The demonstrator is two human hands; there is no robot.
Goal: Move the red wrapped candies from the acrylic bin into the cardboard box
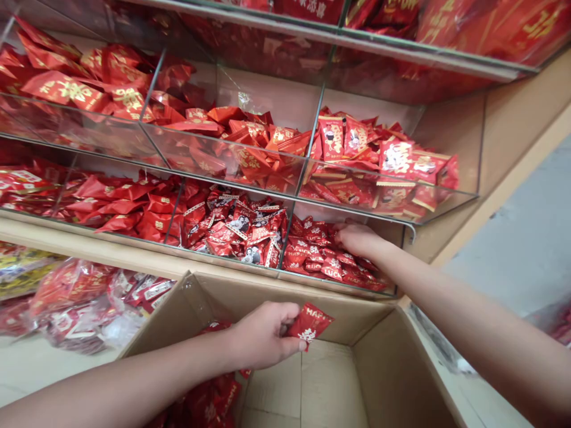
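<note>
My left hand (267, 334) is closed on a red candy packet (311, 324) with gold and white print, held above the open cardboard box (379, 315). Inside that box, on its left side, lie more red packets (212, 401), partly covered by my left forearm. My right hand (357, 238) reaches into the lowest right shelf bin, among small red candy packets (319, 252) marked "LUCK". Its fingertips are bent down at the packets and mostly hidden, so what they hold, if anything, does not show.
Clear-walled bins of red packets (254, 142) fill the shelves above and to the left. A hook-shaped metal piece (411, 230) sticks out near my right forearm. Plastic bags of sweets (75, 297) lie on the floor left of the box.
</note>
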